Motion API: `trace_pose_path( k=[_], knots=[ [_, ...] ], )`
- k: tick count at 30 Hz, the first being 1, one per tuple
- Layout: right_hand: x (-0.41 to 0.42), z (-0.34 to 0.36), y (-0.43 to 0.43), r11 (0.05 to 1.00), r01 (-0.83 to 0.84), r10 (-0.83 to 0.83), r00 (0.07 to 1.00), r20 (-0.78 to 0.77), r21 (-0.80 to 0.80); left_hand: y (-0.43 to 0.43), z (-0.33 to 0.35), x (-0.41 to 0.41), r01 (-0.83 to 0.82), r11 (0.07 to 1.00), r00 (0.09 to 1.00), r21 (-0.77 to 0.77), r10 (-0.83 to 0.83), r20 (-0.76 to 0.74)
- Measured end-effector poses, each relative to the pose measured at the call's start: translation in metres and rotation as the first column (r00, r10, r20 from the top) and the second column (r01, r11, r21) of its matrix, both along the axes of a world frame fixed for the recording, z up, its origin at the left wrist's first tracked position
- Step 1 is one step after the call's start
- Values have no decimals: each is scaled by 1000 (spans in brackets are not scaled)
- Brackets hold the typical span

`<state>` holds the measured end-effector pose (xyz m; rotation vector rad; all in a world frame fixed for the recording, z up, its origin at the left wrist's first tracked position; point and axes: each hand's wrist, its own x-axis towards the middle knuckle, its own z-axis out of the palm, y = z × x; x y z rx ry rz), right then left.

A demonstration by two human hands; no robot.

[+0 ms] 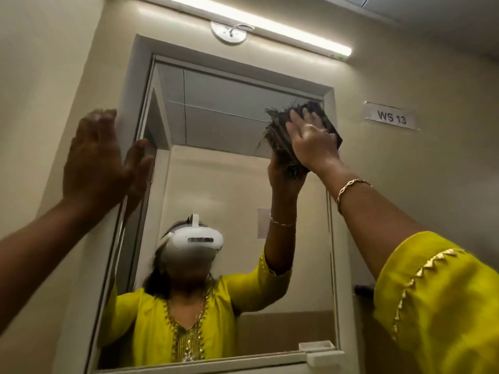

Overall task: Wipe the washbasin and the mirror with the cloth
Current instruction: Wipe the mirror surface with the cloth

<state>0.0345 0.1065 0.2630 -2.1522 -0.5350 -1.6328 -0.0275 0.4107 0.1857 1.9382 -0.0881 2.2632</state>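
The tall mirror (216, 184) in a white frame fills the middle of the head view. My right hand (310, 139) presses a dark brown cloth (280, 136) flat against the glass near the mirror's upper right corner. My left hand (100, 157) rests with fingers spread on the mirror's left frame edge and holds nothing. The mirror reflects a person in a yellow top with a white headset. The washbasin is out of view below.
A lit tube lamp (256, 25) runs above the mirror. A label reading WS 13 (390, 117) is stuck on the beige wall at right. A small white ledge (325, 357) sits at the mirror's lower right corner.
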Motion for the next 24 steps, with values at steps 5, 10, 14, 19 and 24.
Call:
trace_pose_path(
  k=[5, 10, 14, 19, 24],
  knots=[
    [21, -15, -13, 960, 269, -245, 944, 223, -83, -10, 0, 5, -31, 999, 999, 21, 32, -41],
    [35, -17, -10, 971, 241, -235, 950, 207, -1, -15, -3, 5, 39, 990, 999, -135, -42, -21],
    [39, -10, -6, 970, 234, -242, 947, 210, 60, -16, -3, 4, 77, 976, 996, -201, -86, -38],
    [40, 7, -5, 969, 224, -242, 950, 197, 108, -13, -6, 6, 133, 953, 989, -271, -146, -29],
    [37, 21, -2, 961, 212, -246, 948, 201, 175, -8, -16, 8, 274, 880, 957, -389, -290, 16]
  ],
)
